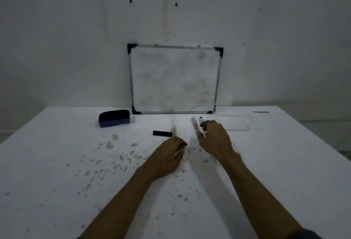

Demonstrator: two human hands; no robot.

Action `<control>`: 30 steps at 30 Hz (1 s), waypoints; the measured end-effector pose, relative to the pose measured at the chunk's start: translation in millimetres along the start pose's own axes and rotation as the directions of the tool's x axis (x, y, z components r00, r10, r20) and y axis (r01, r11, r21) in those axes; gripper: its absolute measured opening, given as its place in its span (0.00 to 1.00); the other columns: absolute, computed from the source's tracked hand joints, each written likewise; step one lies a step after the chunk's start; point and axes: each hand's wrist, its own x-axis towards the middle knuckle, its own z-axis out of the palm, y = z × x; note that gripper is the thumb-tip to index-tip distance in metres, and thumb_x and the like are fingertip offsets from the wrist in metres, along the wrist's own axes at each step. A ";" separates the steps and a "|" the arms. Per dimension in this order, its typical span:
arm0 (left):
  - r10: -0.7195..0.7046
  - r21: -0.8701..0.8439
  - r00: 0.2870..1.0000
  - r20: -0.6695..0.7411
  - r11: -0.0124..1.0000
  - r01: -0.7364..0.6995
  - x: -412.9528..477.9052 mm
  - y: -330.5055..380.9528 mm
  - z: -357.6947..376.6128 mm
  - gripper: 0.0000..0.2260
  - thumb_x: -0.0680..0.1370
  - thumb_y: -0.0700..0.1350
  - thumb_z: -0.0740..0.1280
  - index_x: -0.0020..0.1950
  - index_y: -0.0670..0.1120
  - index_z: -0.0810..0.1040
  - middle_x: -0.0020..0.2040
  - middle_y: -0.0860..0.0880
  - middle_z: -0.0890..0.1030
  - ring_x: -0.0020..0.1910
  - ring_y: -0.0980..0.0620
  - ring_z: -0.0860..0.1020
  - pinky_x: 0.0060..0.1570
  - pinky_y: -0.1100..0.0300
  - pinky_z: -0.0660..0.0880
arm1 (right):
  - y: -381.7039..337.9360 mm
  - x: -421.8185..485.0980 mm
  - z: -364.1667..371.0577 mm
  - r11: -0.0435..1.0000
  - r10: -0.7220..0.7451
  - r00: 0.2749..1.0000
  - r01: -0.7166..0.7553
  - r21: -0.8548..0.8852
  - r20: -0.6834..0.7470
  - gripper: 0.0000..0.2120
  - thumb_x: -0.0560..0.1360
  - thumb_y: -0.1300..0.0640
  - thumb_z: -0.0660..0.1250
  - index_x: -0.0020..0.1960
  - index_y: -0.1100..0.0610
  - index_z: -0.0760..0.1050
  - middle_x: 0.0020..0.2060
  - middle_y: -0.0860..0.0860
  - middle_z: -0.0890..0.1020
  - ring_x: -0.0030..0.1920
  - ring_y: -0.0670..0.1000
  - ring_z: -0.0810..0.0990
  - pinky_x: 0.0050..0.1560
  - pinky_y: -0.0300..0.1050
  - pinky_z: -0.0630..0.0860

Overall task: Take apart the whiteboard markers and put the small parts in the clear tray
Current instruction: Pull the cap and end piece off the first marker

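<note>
2 whiteboard markers lie side by side just right of frame centre, tips pointing away toward the board: a white-barrelled marker (195, 124) with red print and a dark-tipped marker (202, 123) just right of it, partly hidden by the right hand (214, 140). Both look uncapped at the far ends; whether either is otherwise taken apart, can't tell. 1 black cap (162, 133) lies loose on the table, left of the markers. The clear tray (235, 123), right of the markers in the upper right of the table area, looks empty, though it is faint and hard to read.

Judgement: early stage. 1 cap off and not yet in the tray; 2 marker bodies left to strip; nothing deposited so far as visible.

Right hand: fingers spread, arched over the markers, touching or about to touch them; not closed on anything. Left hand (169, 155): fingers curled in, resting on the table below the cap; something pale may be under the fingertips, can't tell if it is pinching anything.

Outward: 1 dark eraser (114, 118) at centre left, 1 framed whiteboard (174, 79) leaning on the wall, 1 thin grey object (260, 112) at far right, stained white table (76, 162).
</note>
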 end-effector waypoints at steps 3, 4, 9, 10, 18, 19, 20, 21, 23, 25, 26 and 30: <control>-0.035 -0.071 0.999 -0.003 0.997 0.034 4.8 -11.3 3.7 0.16 0.84 0.50 0.66 0.72 0.52 0.73 0.65 0.53 0.79 0.62 0.61 0.76 0.63 0.73 0.70 | -2.3 32.3 14.3 0.990 -0.008 1.000 0.005 -0.140 -0.016 0.16 0.78 0.50 0.67 0.61 0.59 0.79 0.54 0.56 0.83 0.53 0.57 0.81 0.54 0.52 0.78; -0.065 -0.096 0.998 0.005 0.993 0.065 4.4 -11.7 3.7 0.17 0.83 0.50 0.67 0.72 0.53 0.73 0.65 0.55 0.79 0.62 0.64 0.76 0.62 0.76 0.68 | -6.7 37.5 15.7 0.983 0.017 1.000 -0.015 -0.185 0.006 0.15 0.79 0.50 0.66 0.59 0.59 0.79 0.52 0.55 0.83 0.52 0.57 0.82 0.52 0.51 0.78; -0.118 -0.189 0.993 -0.023 0.976 0.112 7.0 -16.3 5.4 0.19 0.81 0.49 0.70 0.72 0.52 0.74 0.61 0.59 0.80 0.60 0.72 0.75 0.61 0.78 0.69 | -11.9 56.1 35.1 0.946 0.112 0.994 -0.100 -0.308 0.020 0.04 0.76 0.57 0.67 0.48 0.58 0.78 0.45 0.54 0.84 0.45 0.54 0.83 0.37 0.43 0.68; -0.117 -0.189 0.993 -0.032 0.976 0.109 6.6 -16.3 5.6 0.19 0.81 0.48 0.70 0.72 0.52 0.74 0.61 0.60 0.80 0.60 0.74 0.75 0.60 0.79 0.68 | -11.6 57.1 36.6 0.944 0.130 0.992 -0.122 -0.306 0.007 0.03 0.75 0.58 0.67 0.47 0.58 0.78 0.44 0.54 0.84 0.44 0.55 0.83 0.37 0.43 0.67; -0.186 -0.247 0.978 -0.093 0.956 0.158 2.4 -4.5 -1.5 0.15 0.83 0.47 0.68 0.69 0.49 0.77 0.60 0.56 0.83 0.58 0.64 0.80 0.60 0.72 0.75 | -7.6 13.0 24.6 0.960 0.173 0.984 -0.161 -0.230 0.033 0.11 0.76 0.51 0.69 0.51 0.57 0.82 0.42 0.54 0.85 0.41 0.55 0.84 0.38 0.44 0.75; -0.234 -0.294 0.965 -0.120 0.937 0.190 2.3 -3.5 -4.6 0.14 0.83 0.46 0.68 0.69 0.49 0.78 0.57 0.57 0.83 0.56 0.65 0.81 0.57 0.73 0.76 | -7.1 5.9 22.2 0.971 0.185 0.982 -0.176 -0.162 0.037 0.11 0.76 0.49 0.69 0.48 0.57 0.83 0.40 0.52 0.85 0.39 0.53 0.84 0.38 0.44 0.78; -0.280 -0.360 0.950 -0.139 0.908 0.215 1.5 -1.6 -8.3 0.13 0.84 0.46 0.68 0.68 0.49 0.79 0.56 0.58 0.84 0.54 0.66 0.82 0.54 0.74 0.76 | -6.9 -3.8 18.5 0.981 0.190 0.981 -0.188 -0.041 0.035 0.12 0.76 0.48 0.68 0.47 0.57 0.83 0.39 0.50 0.85 0.37 0.50 0.83 0.38 0.44 0.80; -0.322 -0.434 0.935 -0.149 0.871 0.230 1.1 0.3 -12.8 0.13 0.84 0.46 0.67 0.68 0.49 0.79 0.55 0.57 0.85 0.53 0.66 0.82 0.52 0.73 0.78 | -7.8 -13.2 15.7 0.972 0.192 0.981 -0.196 0.127 0.039 0.12 0.77 0.47 0.69 0.48 0.55 0.84 0.39 0.47 0.85 0.35 0.45 0.82 0.37 0.41 0.79; -0.373 -0.568 0.916 -0.151 0.791 0.228 1.2 4.9 -22.3 0.13 0.84 0.49 0.66 0.68 0.50 0.80 0.56 0.55 0.86 0.52 0.61 0.84 0.52 0.67 0.81 | -13.5 -30.4 11.0 0.875 0.151 0.983 -0.182 0.449 0.103 0.11 0.78 0.46 0.70 0.53 0.52 0.84 0.42 0.43 0.84 0.39 0.37 0.81 0.42 0.33 0.78; -0.413 -0.656 0.899 -0.148 0.721 0.223 2.5 12.1 -32.3 0.12 0.84 0.53 0.66 0.65 0.54 0.81 0.54 0.56 0.87 0.51 0.60 0.86 0.48 0.67 0.81 | -21.6 -44.8 11.3 0.788 0.036 0.981 -0.145 0.598 0.191 0.12 0.78 0.46 0.70 0.55 0.52 0.84 0.46 0.42 0.86 0.46 0.38 0.83 0.52 0.37 0.80; -0.429 -0.689 0.891 -0.149 0.691 0.218 3.0 14.9 -36.1 0.10 0.83 0.54 0.66 0.62 0.55 0.83 0.52 0.57 0.88 0.50 0.59 0.87 0.47 0.68 0.81 | -26.0 -50.2 13.0 0.777 -0.019 0.975 -0.124 0.617 0.220 0.13 0.78 0.45 0.70 0.56 0.52 0.84 0.47 0.43 0.87 0.48 0.40 0.84 0.54 0.39 0.80; -0.493 -0.761 0.859 -0.141 0.608 0.224 1.5 14.5 -44.9 0.07 0.82 0.48 0.70 0.58 0.52 0.86 0.49 0.52 0.90 0.47 0.52 0.88 0.48 0.61 0.84 | -37.5 -51.9 19.4 0.806 -0.139 0.959 -0.034 0.590 0.245 0.15 0.77 0.42 0.70 0.58 0.49 0.83 0.49 0.43 0.87 0.48 0.41 0.84 0.52 0.38 0.80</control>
